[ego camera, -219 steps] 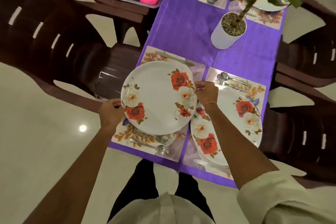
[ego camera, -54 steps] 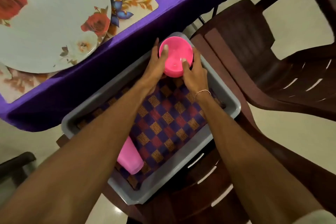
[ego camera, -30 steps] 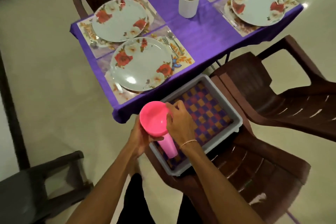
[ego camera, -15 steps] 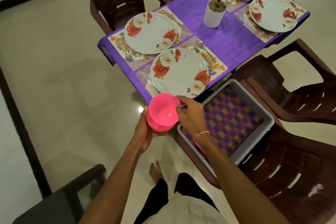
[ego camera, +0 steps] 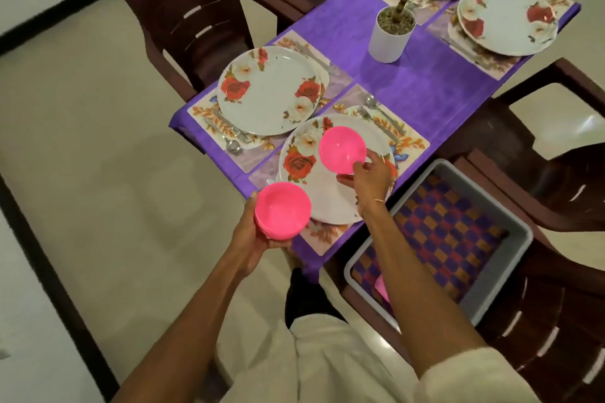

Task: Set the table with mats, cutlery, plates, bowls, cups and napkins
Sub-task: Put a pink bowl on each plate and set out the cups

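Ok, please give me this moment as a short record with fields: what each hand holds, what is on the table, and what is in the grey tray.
left hand: holds a stack of pink bowls
right hand: fingers grip a single pink bowl, tilted, over the near plate; contact unclear
table: purple cloth, four flowered plates on mats, cutlery, potted plant
grey tray: on a chair, checked cloth inside, pink item partly hidden by the right arm
bowls set down: none yet
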`<control>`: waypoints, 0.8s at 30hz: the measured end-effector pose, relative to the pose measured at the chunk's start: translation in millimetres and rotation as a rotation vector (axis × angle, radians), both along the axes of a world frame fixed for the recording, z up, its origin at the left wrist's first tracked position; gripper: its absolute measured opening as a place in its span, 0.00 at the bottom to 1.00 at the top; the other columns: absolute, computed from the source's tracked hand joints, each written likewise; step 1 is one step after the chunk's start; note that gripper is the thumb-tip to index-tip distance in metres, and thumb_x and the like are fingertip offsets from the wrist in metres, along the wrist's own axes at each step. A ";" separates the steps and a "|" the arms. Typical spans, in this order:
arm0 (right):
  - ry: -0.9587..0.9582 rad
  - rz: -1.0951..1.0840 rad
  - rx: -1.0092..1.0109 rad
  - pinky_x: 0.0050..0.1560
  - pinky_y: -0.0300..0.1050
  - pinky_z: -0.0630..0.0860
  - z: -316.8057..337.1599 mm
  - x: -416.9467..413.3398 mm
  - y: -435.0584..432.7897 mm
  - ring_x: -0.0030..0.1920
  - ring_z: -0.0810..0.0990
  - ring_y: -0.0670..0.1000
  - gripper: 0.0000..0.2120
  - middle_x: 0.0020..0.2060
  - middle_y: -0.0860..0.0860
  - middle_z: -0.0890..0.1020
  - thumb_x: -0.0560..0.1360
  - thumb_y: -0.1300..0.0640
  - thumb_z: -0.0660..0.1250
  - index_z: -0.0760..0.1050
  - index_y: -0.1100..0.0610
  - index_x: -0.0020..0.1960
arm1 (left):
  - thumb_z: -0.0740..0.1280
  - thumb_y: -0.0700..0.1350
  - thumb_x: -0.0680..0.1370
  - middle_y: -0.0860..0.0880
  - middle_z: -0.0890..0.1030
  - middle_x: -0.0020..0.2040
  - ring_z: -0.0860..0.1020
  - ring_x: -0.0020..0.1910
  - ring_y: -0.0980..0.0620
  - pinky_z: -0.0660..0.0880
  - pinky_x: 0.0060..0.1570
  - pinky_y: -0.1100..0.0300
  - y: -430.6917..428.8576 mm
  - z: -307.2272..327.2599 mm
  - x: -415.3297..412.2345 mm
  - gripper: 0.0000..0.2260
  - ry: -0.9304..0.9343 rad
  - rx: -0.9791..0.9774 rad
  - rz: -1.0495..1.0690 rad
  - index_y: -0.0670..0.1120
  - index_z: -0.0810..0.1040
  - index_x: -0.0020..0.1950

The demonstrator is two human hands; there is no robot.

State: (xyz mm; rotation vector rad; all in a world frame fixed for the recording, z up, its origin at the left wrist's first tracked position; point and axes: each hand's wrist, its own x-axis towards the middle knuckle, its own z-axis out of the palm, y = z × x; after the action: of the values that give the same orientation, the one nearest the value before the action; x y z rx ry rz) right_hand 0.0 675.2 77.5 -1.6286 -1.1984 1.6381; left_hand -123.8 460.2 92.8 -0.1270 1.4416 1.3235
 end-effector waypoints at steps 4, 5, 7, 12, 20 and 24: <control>-0.050 -0.076 -0.050 0.38 0.56 0.86 -25.1 -35.5 27.9 0.48 0.82 0.59 0.24 0.63 0.60 0.77 0.77 0.70 0.66 0.75 0.57 0.72 | 0.63 0.73 0.75 0.42 0.81 0.66 0.84 0.57 0.35 0.82 0.43 0.43 41.0 6.8 -43.7 0.31 -0.001 -0.027 -0.064 0.56 0.76 0.72; -0.058 -0.088 -0.051 0.37 0.56 0.86 -30.1 -42.6 34.5 0.45 0.82 0.55 0.24 0.62 0.60 0.77 0.77 0.70 0.66 0.75 0.58 0.71 | 0.63 0.71 0.76 0.42 0.82 0.65 0.84 0.57 0.34 0.83 0.43 0.42 51.9 7.7 -53.4 0.29 -0.005 -0.026 -0.061 0.56 0.76 0.72; -0.113 -0.105 -0.043 0.34 0.53 0.85 -36.6 -54.9 45.1 0.41 0.79 0.50 0.23 0.59 0.56 0.77 0.77 0.69 0.67 0.75 0.58 0.71 | 0.61 0.70 0.78 0.43 0.83 0.64 0.83 0.58 0.33 0.84 0.42 0.42 69.9 7.7 -68.3 0.28 -0.020 -0.026 -0.064 0.55 0.77 0.71; -0.260 -0.126 -0.007 0.37 0.60 0.85 -52.7 -74.8 60.3 0.55 0.83 0.63 0.23 0.60 0.58 0.81 0.77 0.66 0.67 0.76 0.55 0.71 | 0.60 0.71 0.76 0.43 0.83 0.63 0.83 0.59 0.35 0.84 0.43 0.44 99.8 8.1 -90.8 0.31 -0.071 -0.021 -0.130 0.54 0.76 0.72; -0.376 -0.115 0.057 0.26 0.28 0.74 -58.9 -87.5 69.7 0.60 0.81 0.59 0.23 0.64 0.57 0.81 0.79 0.66 0.66 0.74 0.56 0.73 | 0.61 0.69 0.76 0.40 0.82 0.64 0.83 0.57 0.32 0.84 0.40 0.45 125.7 0.2 -130.7 0.29 -0.121 -0.011 -0.198 0.54 0.77 0.70; -0.360 -0.183 0.015 0.36 0.55 0.85 -62.5 -91.5 67.7 0.57 0.82 0.60 0.24 0.63 0.57 0.81 0.77 0.66 0.66 0.75 0.55 0.72 | 0.60 0.69 0.79 0.41 0.81 0.66 0.81 0.61 0.33 0.83 0.39 0.45 132.9 -9.2 -149.7 0.28 -0.135 -0.043 -0.241 0.53 0.76 0.72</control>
State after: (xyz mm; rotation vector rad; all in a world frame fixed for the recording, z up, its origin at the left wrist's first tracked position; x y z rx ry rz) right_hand -91.5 742.9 15.0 -2.0180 -1.1815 1.2559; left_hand -273.5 593.1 83.5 -0.0669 1.3260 1.0682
